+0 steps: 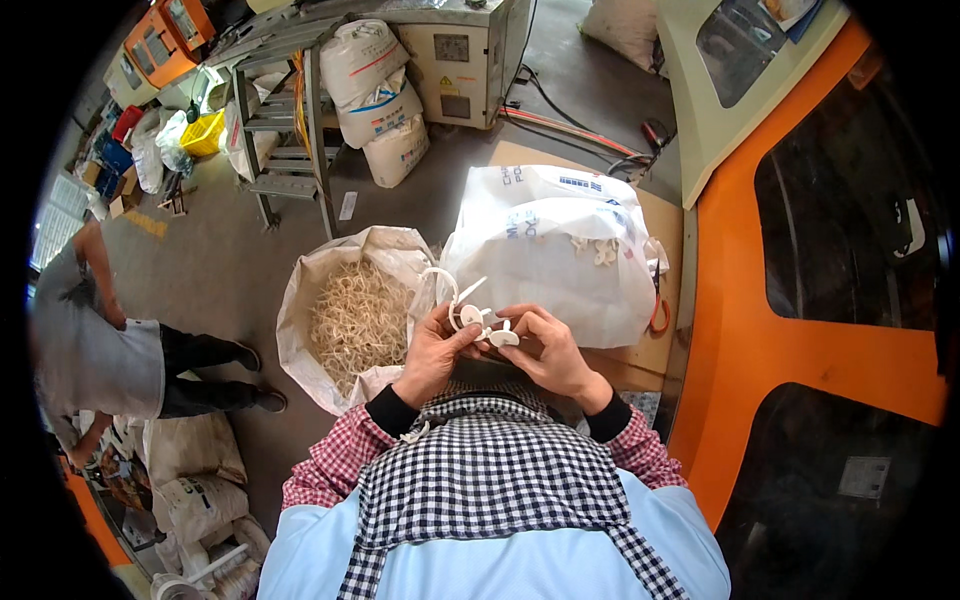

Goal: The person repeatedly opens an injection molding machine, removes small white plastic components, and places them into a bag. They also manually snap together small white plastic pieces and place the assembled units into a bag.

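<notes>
Your checked apron (470, 460) is filling lower centre. At centre, your left hand (430, 352) and right hand (555, 355) are pinching white parts (471, 317). Centre-left, a sack (296, 325) is holding pale strands (357, 320); above centre, a white bag (545, 285) is showing white pieces (597, 250).

Tan board (668, 220) beneath white bag (560, 250) and scissors (659, 317)

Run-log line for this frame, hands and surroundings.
left hand: holding round white plastic disc | right hand: holding second white disc | joined: unclear | nearby: open white woven sack, pale stringy scraps
</notes>
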{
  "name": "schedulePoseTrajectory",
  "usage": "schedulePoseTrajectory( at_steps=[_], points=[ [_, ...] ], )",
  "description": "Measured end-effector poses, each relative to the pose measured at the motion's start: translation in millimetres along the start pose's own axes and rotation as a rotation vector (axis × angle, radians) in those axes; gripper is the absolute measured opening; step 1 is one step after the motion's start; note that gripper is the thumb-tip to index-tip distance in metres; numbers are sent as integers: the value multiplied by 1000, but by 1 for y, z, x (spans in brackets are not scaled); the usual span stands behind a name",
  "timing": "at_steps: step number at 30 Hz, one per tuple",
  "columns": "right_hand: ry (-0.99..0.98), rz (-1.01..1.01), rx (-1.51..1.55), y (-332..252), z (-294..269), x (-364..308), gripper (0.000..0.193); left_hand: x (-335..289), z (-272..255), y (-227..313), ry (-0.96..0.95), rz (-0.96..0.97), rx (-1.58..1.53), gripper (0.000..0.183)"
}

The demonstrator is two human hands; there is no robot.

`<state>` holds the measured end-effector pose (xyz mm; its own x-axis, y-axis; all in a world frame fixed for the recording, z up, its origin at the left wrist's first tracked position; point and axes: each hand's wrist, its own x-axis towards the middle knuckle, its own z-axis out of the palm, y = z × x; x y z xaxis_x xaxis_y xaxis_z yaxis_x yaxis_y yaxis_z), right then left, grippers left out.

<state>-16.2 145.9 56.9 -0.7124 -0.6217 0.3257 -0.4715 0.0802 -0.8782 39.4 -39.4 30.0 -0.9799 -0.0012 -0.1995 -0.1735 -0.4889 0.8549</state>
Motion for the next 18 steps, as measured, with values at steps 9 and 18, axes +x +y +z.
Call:
schedulePoseTrajectory(
  at_steps=[9,18],
  points=[
    [18,10,-80,0,5,-12,9,-3,8,6,104,179,287,23],
    [-43,-206,-421,5,6,-16,39,-1,5,4,125,-31,-3,24]
  ],
)
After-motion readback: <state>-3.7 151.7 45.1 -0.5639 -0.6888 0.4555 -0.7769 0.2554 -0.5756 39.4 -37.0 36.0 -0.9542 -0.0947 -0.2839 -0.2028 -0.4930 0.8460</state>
